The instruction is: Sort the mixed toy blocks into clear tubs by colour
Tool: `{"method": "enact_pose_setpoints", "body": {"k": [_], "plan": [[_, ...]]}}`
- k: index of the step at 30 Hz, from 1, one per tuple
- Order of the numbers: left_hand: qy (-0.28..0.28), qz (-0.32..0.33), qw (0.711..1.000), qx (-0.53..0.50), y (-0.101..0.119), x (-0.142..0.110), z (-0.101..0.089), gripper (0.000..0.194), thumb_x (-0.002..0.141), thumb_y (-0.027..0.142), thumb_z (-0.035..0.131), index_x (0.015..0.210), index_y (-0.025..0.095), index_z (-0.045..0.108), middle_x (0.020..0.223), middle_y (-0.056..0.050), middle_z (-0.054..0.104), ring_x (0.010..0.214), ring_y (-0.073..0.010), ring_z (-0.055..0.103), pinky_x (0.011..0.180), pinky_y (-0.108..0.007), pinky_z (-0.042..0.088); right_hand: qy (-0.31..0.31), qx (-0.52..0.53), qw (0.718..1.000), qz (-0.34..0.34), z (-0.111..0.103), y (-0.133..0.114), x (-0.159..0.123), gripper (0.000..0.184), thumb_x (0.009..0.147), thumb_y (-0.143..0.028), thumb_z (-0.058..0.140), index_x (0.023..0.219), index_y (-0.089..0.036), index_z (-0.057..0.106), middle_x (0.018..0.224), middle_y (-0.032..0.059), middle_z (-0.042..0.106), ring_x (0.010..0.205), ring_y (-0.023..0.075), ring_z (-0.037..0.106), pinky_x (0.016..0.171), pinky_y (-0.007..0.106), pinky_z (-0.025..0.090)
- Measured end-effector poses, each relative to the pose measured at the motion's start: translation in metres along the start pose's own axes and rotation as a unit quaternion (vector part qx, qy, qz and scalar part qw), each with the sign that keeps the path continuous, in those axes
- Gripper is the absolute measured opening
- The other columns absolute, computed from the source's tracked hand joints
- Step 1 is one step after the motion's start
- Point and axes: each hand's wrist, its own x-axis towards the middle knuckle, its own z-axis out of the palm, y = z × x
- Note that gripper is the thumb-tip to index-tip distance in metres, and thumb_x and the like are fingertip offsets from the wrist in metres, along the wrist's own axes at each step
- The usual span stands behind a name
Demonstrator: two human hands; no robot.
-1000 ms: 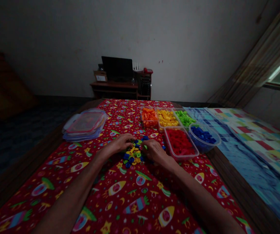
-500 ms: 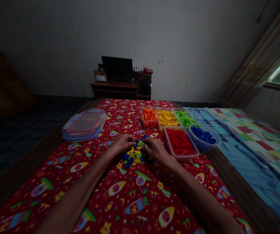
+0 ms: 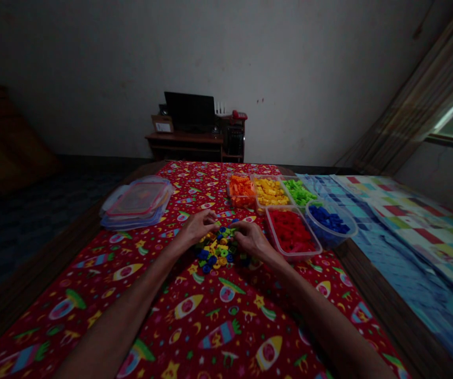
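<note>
If my knuckles drag through the pile [image 3: 221, 255], loose pieces could scatter — they're small and heaped unevenly. The dim light might also make me misjudge a colour. The pile lies at about four o'clock from my left hand [image 3: 197, 230] and eight o'clock from my right hand [image 3: 252, 240], close to both. My left fingertips are drawn near a green piece [image 3: 218, 223] — I can't tell whether they grip it. My right fingers curl narrowly, contents hidden. The red box [image 3: 299, 257] sits at three o'clock from them.
</note>
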Motion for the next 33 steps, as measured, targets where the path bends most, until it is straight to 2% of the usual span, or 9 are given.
{"method": "enact_pose_setpoints", "body": {"k": [3, 6, 10, 14, 17, 19, 22, 28, 33], "plan": [[-0.022, -0.023, 0.997, -0.064, 0.009, -0.002, 0.003, 0.039, 0.060, 0.040, 0.068, 0.089, 0.019, 0.052, 0.063, 0.004, 0.064, 0.061, -0.0165, 0.064, 0.054, -0.025, 0.047, 0.002, 0.008, 1.000, 0.004, 0.002, 0.000, 0.002, 0.037, 0.074, -0.016, 0.061, 0.110, -0.018, 0.067, 0.096, 0.0050, 0.072, 0.084, 0.0198, 0.065, 0.074, 0.029, 0.050], [-0.056, -0.032, 0.993, -0.094, 0.020, -0.007, 0.008, 0.047, 0.060, 0.040, 0.070, 0.096, 0.018, 0.051, 0.064, 0.004, 0.065, 0.060, -0.0157, 0.063, 0.052, -0.023, 0.045, 0.016, -0.016, 0.999, -0.047, 0.002, -0.001, -0.001, 0.043, 0.073, -0.021, 0.067, 0.116, -0.017, 0.064, 0.101, 0.0074, 0.071, 0.088, 0.0206, 0.065, 0.076, 0.029, 0.048], [-0.090, -0.045, 0.989, -0.112, 0.033, -0.013, 0.015, 0.049, 0.061, 0.037, 0.068, 0.102, 0.017, 0.049, 0.064, 0.004, 0.065, 0.062, -0.0162, 0.064, 0.054, -0.023, 0.045, 0.017, -0.042, 0.992, -0.116, -0.001, 0.000, -0.005, 0.032, 0.084, -0.024, 0.057, 0.113, -0.015, 0.065, 0.096, 0.0081, 0.071, 0.084, 0.0187, 0.064, 0.074, 0.027, 0.045], [-0.101, -0.034, 0.991, -0.083, 0.036, -0.014, 0.016, 0.043, 0.065, 0.039, 0.065, 0.100, 0.018, 0.051, 0.068, 0.001, 0.068, 0.065, -0.0174, 0.066, 0.056, -0.025, 0.046, 0.007, -0.072, 0.989, -0.126, -0.004, -0.004, -0.007, 0.025, 0.089, -0.025, 0.050, 0.105, -0.016, 0.067, 0.085, 0.0059, 0.071, 0.073, 0.0164, 0.062, 0.067, 0.024, 0.043], [-0.088, -0.014, 0.994, -0.061, 0.034, -0.013, 0.014, 0.046, 0.066, 0.044, 0.064, 0.102, 0.018, 0.051, 0.069, 0.000, 0.068, 0.069, -0.0193, 0.067, 0.058, -0.027, 0.048, 0.020, -0.106, 0.985, -0.133, -0.015, -0.006, -0.005, 0.025, 0.088, -0.022, 0.051, 0.106, -0.015, 0.067, 0.092, 0.0092, 0.071, 0.079, 0.0177, 0.063, 0.072, 0.026, 0.043], [-0.062, -0.008, 0.997, -0.039, 0.032, -0.012, 0.010, 0.049, 0.066, 0.049, 0.063, 0.103, 0.018, 0.052, 0.068, 0.000, 0.068, 0.070, -0.0207, 0.067, 0.059, -0.028, 0.048, 0.046, -0.132, 0.982, -0.127, -0.033, -0.002, -0.001, 0.027, 0.088, -0.024, 0.051, 0.107, -0.015, 0.066, 0.095, 0.0097, 0.070, 0.081, 0.0183, 0.063, 0.075, 0.027, 0.044], [-0.026, -0.005, 1.000, -0.001, 0.030, -0.009, 0.003, 0.047, 0.068, 0.051, 0.060, 0.100, 0.017, 0.056, 0.067, -0.001, 0.068, 0.068, -0.0212, 0.067, 0.057, -0.028, 0.048, 0.095, -0.207, 0.969, -0.090, -0.076, 0.012, 0.013, 0.030, 0.088, -0.028, 0.050, 0.109, -0.013, 0.066, 0.089, 0.0093, 0.070, 0.080, 0.0189, 0.062, 0.077, 0.030, 0.045], [-0.015, 0.029, 0.996, 0.078, 0.017, -0.004, -0.010, 0.035, 0.073, 0.043, 0.051, 0.094, 0.018, 0.063, 0.070, -0.002, 0.070, 0.070, -0.0222, 0.068, 0.059, -0.028, 0.050, 0.142, -0.411, 0.900, 0.035, -0.170, 0.048, 0.055, 0.030, 0.085, -0.020, 0.049, 0.104, -0.008, 0.068, 0.096, 0.0165, 0.070, 0.093, 0.0233, 0.062, 0.084, 0.032, 0.044], [0.000, 0.055, 0.970, 0.236, -0.001, 0.000, -0.013, 0.026, 0.073, 0.032, 0.052, 0.091, 0.022, 0.069, 0.086, -0.004, 0.073, 0.081, -0.0232, 0.067, 0.070, -0.029, 0.049, 0.106, -0.452, 0.880, 0.099, -0.202, 0.069, 0.070, 0.025, 0.079, -0.018, 0.056, 0.096, -0.008, 0.071, 0.091, 0.0178, 0.070, 0.091, 0.0250, 0.064, 0.079, 0.031, 0.046]]}}
